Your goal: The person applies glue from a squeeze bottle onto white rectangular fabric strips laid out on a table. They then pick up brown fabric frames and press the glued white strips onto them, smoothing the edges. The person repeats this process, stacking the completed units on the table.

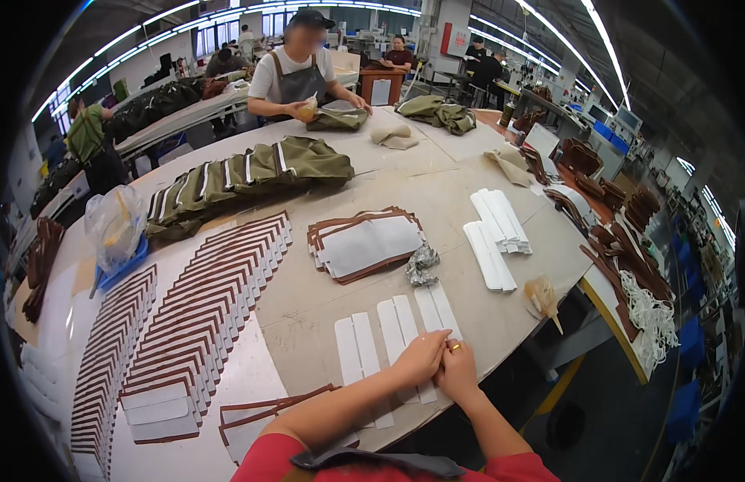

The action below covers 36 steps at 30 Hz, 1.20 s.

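Observation:
My left hand point(421, 357) and my right hand point(457, 371) are together at the table's near edge, fingers curled in and fingertips meeting. Whatever they pinch, if anything, is too small or hidden to make out. A ring shows on the right hand. Beneath and beside them lie long white strips point(358, 347) in a row, each with a line down its middle; my hands and left forearm cover parts of them. Just beyond sit a crumpled grey wad point(422, 265) and a stack of pale panels with brown edges point(374, 245).
More white strips point(501, 221) lie to the right, near a bag of amber paste point(542, 297). Overlapping brown-edged panels point(216, 305) fan out on the left. Olive fabric pieces point(252, 173) lie farther back, where a co-worker point(296, 80) stands. White cords point(647, 317) hang at right.

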{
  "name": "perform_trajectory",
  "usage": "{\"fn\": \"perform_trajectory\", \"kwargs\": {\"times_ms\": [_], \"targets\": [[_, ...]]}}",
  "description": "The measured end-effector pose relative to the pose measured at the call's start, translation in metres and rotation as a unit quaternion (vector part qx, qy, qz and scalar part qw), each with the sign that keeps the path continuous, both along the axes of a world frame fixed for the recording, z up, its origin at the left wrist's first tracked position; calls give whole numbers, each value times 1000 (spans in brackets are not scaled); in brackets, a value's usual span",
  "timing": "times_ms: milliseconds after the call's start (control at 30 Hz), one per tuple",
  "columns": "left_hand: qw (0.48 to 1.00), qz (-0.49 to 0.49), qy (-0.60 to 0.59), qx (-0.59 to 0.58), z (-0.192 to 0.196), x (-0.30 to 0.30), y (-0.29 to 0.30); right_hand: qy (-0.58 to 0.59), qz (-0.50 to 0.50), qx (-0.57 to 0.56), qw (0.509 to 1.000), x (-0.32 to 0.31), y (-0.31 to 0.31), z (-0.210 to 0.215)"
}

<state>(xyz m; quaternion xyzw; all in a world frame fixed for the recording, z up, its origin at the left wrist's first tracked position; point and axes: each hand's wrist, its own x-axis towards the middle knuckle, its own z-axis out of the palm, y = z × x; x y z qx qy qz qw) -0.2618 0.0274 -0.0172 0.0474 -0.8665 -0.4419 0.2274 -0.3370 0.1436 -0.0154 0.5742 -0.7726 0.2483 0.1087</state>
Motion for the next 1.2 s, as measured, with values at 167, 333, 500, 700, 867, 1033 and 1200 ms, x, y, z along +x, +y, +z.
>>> {"fn": "perform_trajectory", "kwargs": {"times_ms": [167,333,500,700,867,1033,1200], "targets": [[998,-34,-3,59,-11,2,-7,-20,-10,-6,1000,2,-2,0],[999,-23,7,-29,-13,7,-3,-29,-22,3,999,5,-2,5],[998,-32,-13,-53,-16,8,-4,-31,-24,6,999,6,-3,8],[998,-29,-6,-61,-19,8,-3,-35,-23,-1,999,5,-3,5],[998,-20,1,-67,-16,8,-2,-33,-24,0,999,4,-2,3],[997,-31,-9,-68,-13,8,-4,-32,-28,-2,999,5,-3,5],[996,-40,-18,-81,-15,8,-5,-46,-29,3,999,5,1,4]]}}
